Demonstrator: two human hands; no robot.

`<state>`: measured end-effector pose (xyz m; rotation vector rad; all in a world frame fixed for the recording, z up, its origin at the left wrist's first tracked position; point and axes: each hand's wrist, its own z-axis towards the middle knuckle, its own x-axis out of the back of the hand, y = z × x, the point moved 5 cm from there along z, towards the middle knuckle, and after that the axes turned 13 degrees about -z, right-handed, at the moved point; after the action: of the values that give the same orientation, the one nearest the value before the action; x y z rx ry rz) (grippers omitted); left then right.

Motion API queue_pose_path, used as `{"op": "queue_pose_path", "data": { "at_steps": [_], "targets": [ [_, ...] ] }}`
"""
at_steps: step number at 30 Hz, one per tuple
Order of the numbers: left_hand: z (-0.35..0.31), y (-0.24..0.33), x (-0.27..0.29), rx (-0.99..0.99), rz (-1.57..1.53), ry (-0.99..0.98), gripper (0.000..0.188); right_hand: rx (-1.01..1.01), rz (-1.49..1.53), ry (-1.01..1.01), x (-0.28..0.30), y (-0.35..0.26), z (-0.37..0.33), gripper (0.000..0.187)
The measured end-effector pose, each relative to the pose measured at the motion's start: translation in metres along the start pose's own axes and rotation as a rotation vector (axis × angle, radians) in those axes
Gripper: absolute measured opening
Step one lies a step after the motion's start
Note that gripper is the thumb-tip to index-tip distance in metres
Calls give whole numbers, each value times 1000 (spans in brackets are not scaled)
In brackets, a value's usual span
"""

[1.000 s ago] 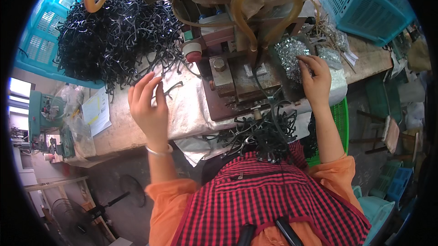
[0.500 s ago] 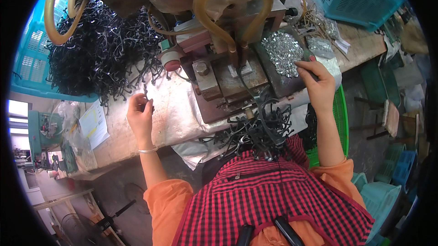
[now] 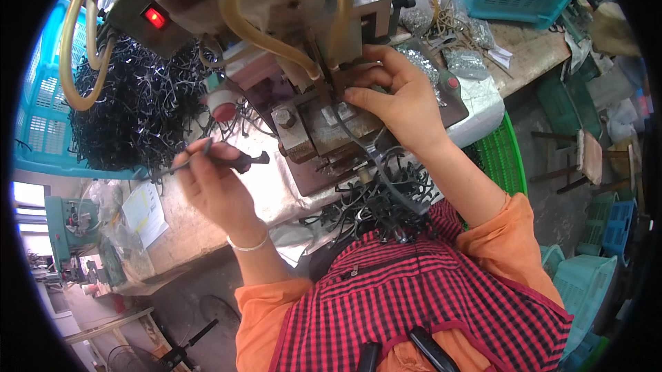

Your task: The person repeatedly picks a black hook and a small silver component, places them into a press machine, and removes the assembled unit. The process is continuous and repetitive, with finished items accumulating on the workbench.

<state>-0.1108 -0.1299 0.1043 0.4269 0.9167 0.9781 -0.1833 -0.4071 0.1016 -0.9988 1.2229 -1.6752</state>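
My left hand (image 3: 217, 186) is over the pale bench top, its fingers closed round a thin black plastic piece (image 3: 249, 159) with a flared end. My right hand (image 3: 407, 106) reaches in at the press head, thumb and fingertips bent together beside the metal die block (image 3: 341, 118). Whatever those fingertips pinch is too small or hidden to make out. A dark curved strip (image 3: 379, 162) runs from the die toward my lap. Under the die's front edge hangs a tangle of black forked plastic pieces (image 3: 386, 199).
A big heap of black forked pieces (image 3: 131, 110) spills from a blue crate (image 3: 41, 131) at left. Small shiny metal bits (image 3: 420, 58) lie right of the press. A red button (image 3: 223, 106) and yellowish hoses (image 3: 231, 6) stand close by. A green basket (image 3: 507, 155) is at right.
My right hand has gone left from the pile of shiny bits to the die. My left hand has moved slightly down and now plainly shows a black plastic piece. The view has shifted a little.
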Motion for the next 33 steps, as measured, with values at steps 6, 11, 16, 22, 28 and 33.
{"op": "queue_pose_path", "data": {
  "at_steps": [6,11,16,22,28,33],
  "targets": [
    [32,50,-98,-410,400,-256,20,-83,327,18,-22,-9,-8,54],
    [13,59,-103,-50,176,-187,19,109,-70,82,-7,-35,-28,44],
    [-59,28,-125,1173,-266,-458,39,197,-1223,327,61,33,-26,25],
    [-80,-2,-132,1558,-503,-52,41,241,-1129,361,92,75,-21,16],
    [-89,-9,-134,1556,-494,-10,40,321,-1207,332,65,71,-20,16],
    [-91,-10,-135,1527,-510,-60,41,333,-1389,224,53,77,-6,23]
  ]
}}
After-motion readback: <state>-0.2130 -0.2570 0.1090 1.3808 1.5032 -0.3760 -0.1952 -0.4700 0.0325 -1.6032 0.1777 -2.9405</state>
